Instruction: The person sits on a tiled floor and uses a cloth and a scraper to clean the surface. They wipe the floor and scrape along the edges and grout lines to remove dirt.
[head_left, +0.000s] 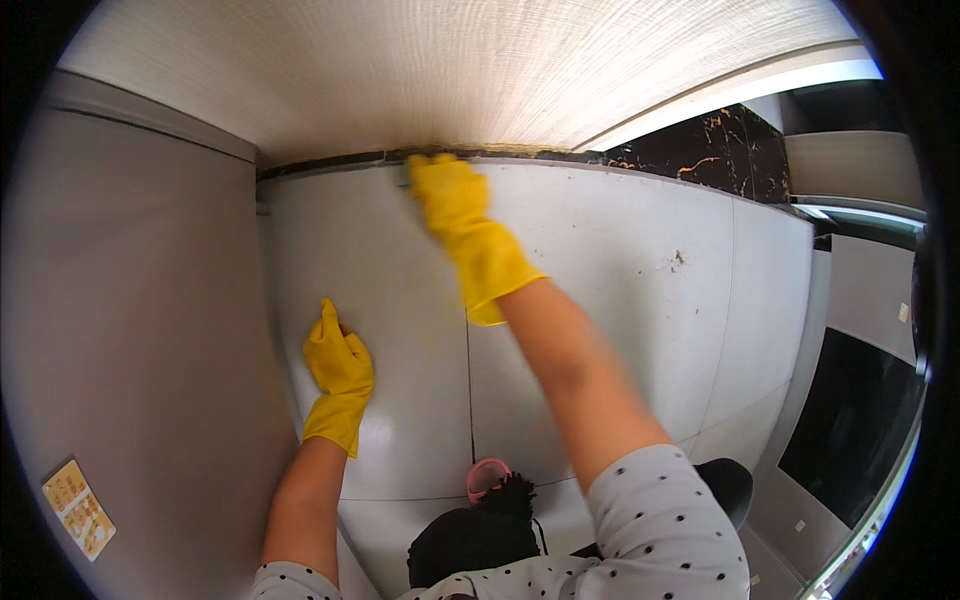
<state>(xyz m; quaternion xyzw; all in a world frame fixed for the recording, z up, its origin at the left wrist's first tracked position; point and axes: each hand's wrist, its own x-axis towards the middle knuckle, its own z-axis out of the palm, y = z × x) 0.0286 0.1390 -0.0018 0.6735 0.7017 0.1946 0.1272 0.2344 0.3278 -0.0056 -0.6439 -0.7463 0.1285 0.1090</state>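
Observation:
Both of my hands wear yellow rubber gloves. My right hand (pixel 448 195) is stretched far forward to the foot of the pale wood-grain panel (pixel 450 70), at the dark seam where panel and floor meet. Its fingers are bent and pressed together, slightly blurred; a small greenish edge shows beside them, too little to name. My left hand (pixel 338 365) rests on the light grey tiled floor (pixel 600 300) beside the grey panel at left. Its fingers are curled in, with one glove tip pointing forward, and nothing shows in it.
A tall grey panel (pixel 150 280) with a sticker (pixel 80 508) stands close on the left. Crumbs (pixel 678 258) lie on the floor at right. Black marbled skirting (pixel 700 155) runs at the far right. A pink slipper (pixel 487 478) shows near my body, with grey cabinets (pixel 870 290) at right.

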